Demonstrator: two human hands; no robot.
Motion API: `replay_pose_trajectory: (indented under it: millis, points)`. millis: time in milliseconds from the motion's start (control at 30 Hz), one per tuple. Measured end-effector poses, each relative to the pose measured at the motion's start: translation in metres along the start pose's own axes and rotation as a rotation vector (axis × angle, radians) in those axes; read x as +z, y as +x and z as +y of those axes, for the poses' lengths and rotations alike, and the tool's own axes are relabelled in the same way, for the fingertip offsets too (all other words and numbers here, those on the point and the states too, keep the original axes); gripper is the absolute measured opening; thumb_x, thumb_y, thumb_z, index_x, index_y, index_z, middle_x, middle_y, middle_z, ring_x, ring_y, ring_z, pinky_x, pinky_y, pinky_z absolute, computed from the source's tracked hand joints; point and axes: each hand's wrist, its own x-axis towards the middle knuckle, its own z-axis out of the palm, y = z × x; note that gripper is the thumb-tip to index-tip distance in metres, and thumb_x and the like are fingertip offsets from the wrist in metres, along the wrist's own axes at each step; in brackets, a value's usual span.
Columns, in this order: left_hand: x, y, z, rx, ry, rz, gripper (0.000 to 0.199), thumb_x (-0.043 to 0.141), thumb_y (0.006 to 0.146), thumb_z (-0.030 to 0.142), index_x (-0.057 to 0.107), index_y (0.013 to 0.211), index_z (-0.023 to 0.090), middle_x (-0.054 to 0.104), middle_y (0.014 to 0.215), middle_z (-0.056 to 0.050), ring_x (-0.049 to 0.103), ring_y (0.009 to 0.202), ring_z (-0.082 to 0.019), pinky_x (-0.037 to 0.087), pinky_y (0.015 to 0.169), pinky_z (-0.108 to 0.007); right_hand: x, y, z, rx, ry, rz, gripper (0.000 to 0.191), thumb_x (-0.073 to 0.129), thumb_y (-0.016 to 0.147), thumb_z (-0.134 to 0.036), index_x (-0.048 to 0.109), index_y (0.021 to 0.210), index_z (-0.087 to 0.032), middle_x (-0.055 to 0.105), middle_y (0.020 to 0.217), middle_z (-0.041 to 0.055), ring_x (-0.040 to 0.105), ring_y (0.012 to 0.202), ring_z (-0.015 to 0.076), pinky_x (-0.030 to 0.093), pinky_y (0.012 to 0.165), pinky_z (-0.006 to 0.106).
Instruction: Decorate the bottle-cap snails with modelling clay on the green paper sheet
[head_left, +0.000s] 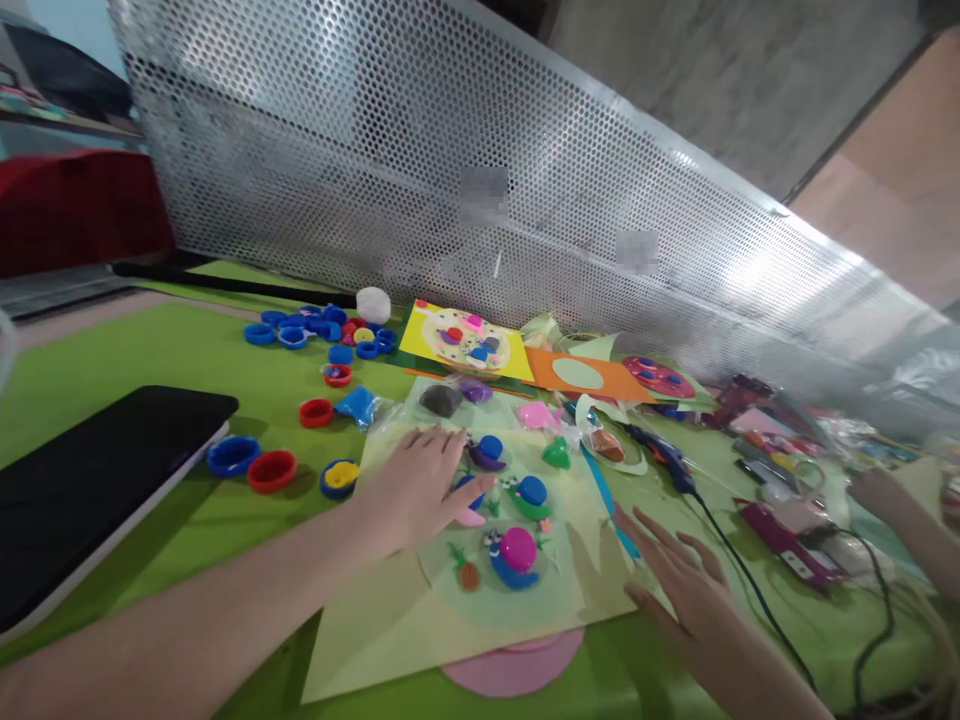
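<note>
Our left hand point(420, 485) lies on the cream paper point(375, 610), fingers spread; our right hand point(686, 590) is at its right edge, fingers apart.

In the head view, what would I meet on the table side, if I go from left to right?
Black-screened device, red ring, blue ring with yellow inside, left hand, green lump, right hand, magenta device, another person's hand.

Green table point(180, 350); phone point(105, 490), bottle caps point(272, 470), yellow sheet point(360, 640) on it.
</note>
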Motion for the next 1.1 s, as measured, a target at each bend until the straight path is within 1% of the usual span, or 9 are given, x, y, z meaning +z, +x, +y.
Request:
replay_pose_trajectory:
  millis: [67,200,300,433,600,700,800,867,1100]
  points:
    - [0.000,0.000,0.000,0.000,0.006,0.003,0.073,0.022,0.090,0.055,0.035,0.134,-0.001,0.046,0.133,-0.024,0.038,0.125,-0.035,0.028,0.102,-0.049,-0.003,0.004,0.000,0.013,-0.009,0.030,0.059,0.032,0.092,-0.034,0.007,0.144,-0.024,0.050,0.131,0.0097,0.039,0.126,0.0284,0.039,0.091,0.052]
    - [-0.001,0.001,0.000,-0.001,0.009,0.005,0.072,0.022,0.090,0.054,0.035,0.134,-0.001,0.046,0.132,-0.023,0.039,0.125,-0.034,0.029,0.102,-0.048,-0.005,0.016,-0.007,-0.014,0.020,-0.001,0.060,0.031,0.092,-0.035,0.003,0.144,-0.024,0.052,0.130,0.0105,0.044,0.123,0.0269,0.040,0.089,0.050]
    - [-0.001,0.000,0.000,-0.003,0.008,0.007,0.073,0.021,0.090,0.055,0.035,0.134,-0.001,0.047,0.132,-0.023,0.039,0.125,-0.034,0.029,0.102,-0.047,-0.001,0.015,-0.009,-0.039,0.027,-0.010,0.055,0.031,0.092,-0.033,0.011,0.142,-0.023,0.053,0.128,0.0105,0.046,0.121,0.0261,0.039,0.090,0.049]
    - [0.000,0.000,0.000,-0.001,0.010,0.008,0.073,0.022,0.089,0.056,0.035,0.134,-0.001,0.046,0.132,-0.023,0.039,0.125,-0.034,0.029,0.102,-0.048,0.000,0.003,-0.001,-0.027,-0.018,0.051,0.046,0.034,0.091,-0.034,0.028,0.136,-0.022,0.055,0.125,0.0106,0.051,0.116,0.0264,0.037,0.089,0.048]
    - [0.001,0.001,-0.001,0.005,0.015,0.007,0.073,0.022,0.089,0.056,0.035,0.134,0.000,0.046,0.133,-0.023,0.039,0.125,-0.034,0.028,0.102,-0.049,-0.002,0.003,0.007,0.101,-0.023,0.133,0.040,0.035,0.090,-0.034,0.042,0.127,-0.021,0.057,0.124,0.0093,0.055,0.112,0.0241,0.038,0.088,0.041]
    - [0.001,0.001,-0.001,0.002,0.015,0.006,0.073,0.020,0.089,0.056,0.035,0.134,-0.001,0.046,0.133,-0.023,0.038,0.125,-0.034,0.028,0.102,-0.049,0.005,0.010,0.006,0.166,0.004,0.156,0.038,0.036,0.089,-0.032,0.046,0.124,-0.023,0.064,0.113,0.0068,0.060,0.104,0.0232,0.040,0.085,0.040]
    - [0.001,0.001,-0.001,-0.002,0.013,0.008,0.074,0.018,0.089,0.057,0.035,0.134,0.000,0.047,0.132,-0.022,0.038,0.126,-0.034,0.029,0.102,-0.048,0.013,0.014,0.002,0.192,0.037,0.171,0.038,0.037,0.088,-0.030,0.047,0.124,-0.024,0.070,0.100,0.0039,0.063,0.096,0.0224,0.040,0.084,0.040]
    - [0.002,0.001,-0.001,-0.003,0.013,0.012,0.075,0.018,0.089,0.057,0.035,0.134,0.000,0.047,0.132,-0.022,0.038,0.126,-0.034,0.029,0.102,-0.048,0.016,0.015,-0.002,0.209,0.060,0.175,0.037,0.039,0.087,-0.031,0.049,0.122,-0.023,0.070,0.097,0.0033,0.063,0.095,0.0220,0.041,0.083,0.040]
    - [0.003,0.001,-0.001,0.013,0.005,0.031,0.074,0.022,0.089,0.056,0.038,0.132,-0.001,0.048,0.131,-0.023,0.040,0.124,-0.034,0.029,0.102,-0.047,0.009,0.021,-0.019,0.428,0.137,0.135,0.032,0.044,0.084,-0.031,0.053,0.114,-0.024,0.071,0.091,-0.0004,0.064,0.091,0.0228,0.046,0.078,0.040]
